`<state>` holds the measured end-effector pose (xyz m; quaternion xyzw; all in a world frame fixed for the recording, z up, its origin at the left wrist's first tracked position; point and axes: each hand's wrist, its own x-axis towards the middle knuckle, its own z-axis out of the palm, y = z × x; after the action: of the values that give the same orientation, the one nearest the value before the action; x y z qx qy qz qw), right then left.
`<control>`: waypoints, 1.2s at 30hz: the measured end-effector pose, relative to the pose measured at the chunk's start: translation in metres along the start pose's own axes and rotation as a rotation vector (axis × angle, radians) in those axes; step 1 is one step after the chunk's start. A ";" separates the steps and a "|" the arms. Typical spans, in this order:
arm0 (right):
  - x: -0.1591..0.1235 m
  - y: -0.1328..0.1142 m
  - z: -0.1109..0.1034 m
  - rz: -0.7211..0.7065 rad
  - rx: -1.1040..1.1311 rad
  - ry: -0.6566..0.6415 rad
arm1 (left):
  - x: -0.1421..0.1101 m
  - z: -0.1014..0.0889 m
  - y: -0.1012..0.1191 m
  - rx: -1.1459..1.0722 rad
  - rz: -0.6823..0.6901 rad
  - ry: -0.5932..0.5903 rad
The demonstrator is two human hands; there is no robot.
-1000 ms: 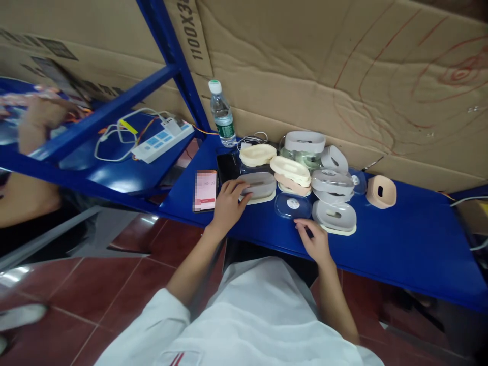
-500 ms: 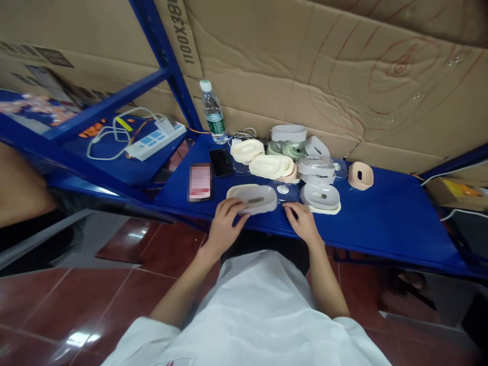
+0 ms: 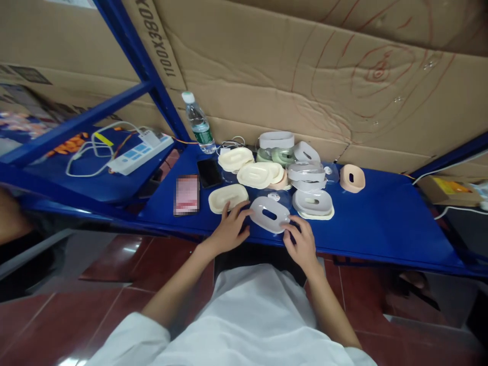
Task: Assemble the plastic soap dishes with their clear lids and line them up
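A grey oval plastic shell with a slot (image 3: 261,217) is between my two hands near the table's front edge. My left hand (image 3: 229,230) has its fingertips at the shell's left end. My right hand (image 3: 302,243) grips the right end with bent fingers. Left of the shell lies a cream oval tray (image 3: 229,195), partly behind my left fingers. A clear lid with a round white label (image 3: 273,196) shows just behind the shell. To the right, another grey shell (image 3: 313,201) rests on a cream tray (image 3: 324,216).
Cream trays (image 3: 253,175), green shells (image 3: 282,155) and clear-covered grey shells (image 3: 306,174) crowd the back. A peach shell (image 3: 352,179) stands to the right. Two phones (image 3: 186,195), (image 3: 209,173) and a water bottle (image 3: 200,126) are on the left. A power strip (image 3: 140,154) lies beyond the blue frame.
The grey shell has come off the cream tray and moved right, between my hands. My right hand has met its right end. The camera view has shifted.
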<state>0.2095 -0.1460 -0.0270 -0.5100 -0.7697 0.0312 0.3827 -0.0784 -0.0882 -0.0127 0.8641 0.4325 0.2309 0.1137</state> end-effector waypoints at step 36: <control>0.004 -0.012 -0.011 -0.148 0.081 -0.293 | -0.036 0.022 0.016 -0.115 0.078 0.322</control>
<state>0.2068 -0.1518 -0.0115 -0.4260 -0.8509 0.1080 0.2876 -0.0755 -0.1269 -0.0361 0.8241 0.3973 0.3951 0.0832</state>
